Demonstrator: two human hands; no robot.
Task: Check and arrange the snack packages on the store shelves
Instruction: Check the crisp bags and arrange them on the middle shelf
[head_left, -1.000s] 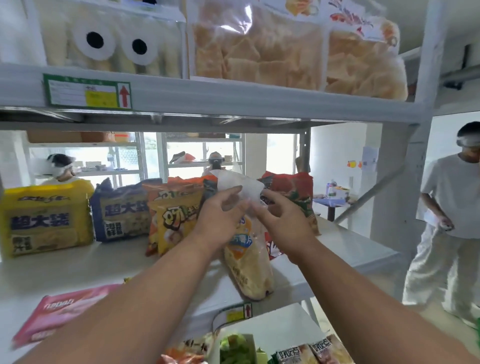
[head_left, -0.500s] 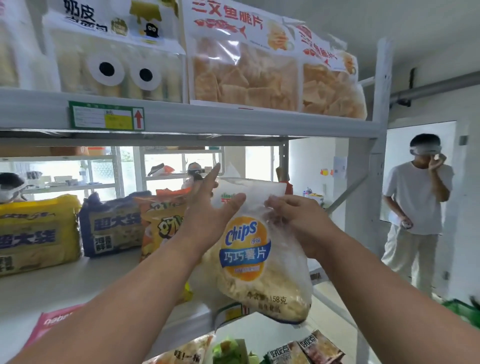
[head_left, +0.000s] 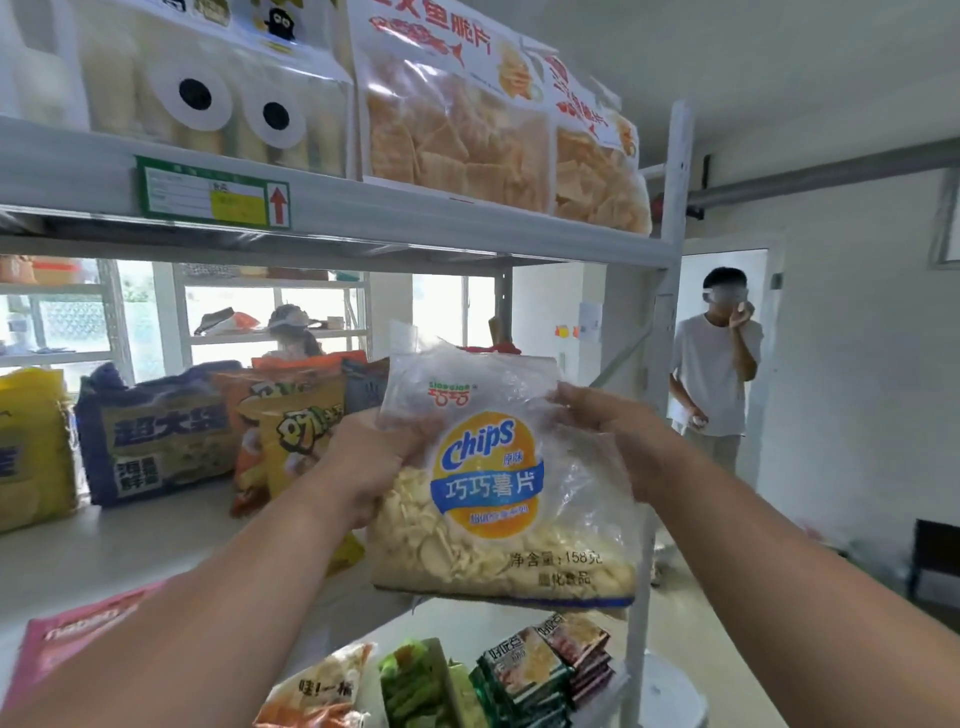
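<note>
Centrally, we hold a clear plastic bag of pale potato chips with a yellow-and-blue "Chips" label (head_left: 498, 483) in front of the middle shelf, its printed face turned squarely toward us. Judging by this orientation, we are reading the label, so the checking step seems to be in hand and the arranging not yet begun. Our left hand (head_left: 371, 467) grips the bag's left edge, fingers curled round behind the film and thumb across the front. Our right hand (head_left: 618, 441) pinches the upper right corner, fingers wrapped over the slack plastic. Holding near the top lets the chips settle low in the bag, leaving the label flat and legible; a grip on each side keeps the thin film from folding over the print.

Left of centre, on the white middle shelf board (head_left: 156, 545), stand an upright orange-and-yellow snack bag (head_left: 296, 441), a dark blue noodle multipack (head_left: 156, 441) and, at the far left edge, a yellow noodle multipack (head_left: 31, 447), all faced outward as stock is displayed. A flat pink wafer packet (head_left: 78, 639) lies at lower left. Across the top of the frame, the upper shelf carries large clear bags of orange crisps (head_left: 457, 135) above a green-framed price tag (head_left: 213, 192). At bottom centre, small green sachets (head_left: 524, 675) sit on the lower tier. At right, a person in a white T-shirt (head_left: 717, 364) stands well apart.
</note>
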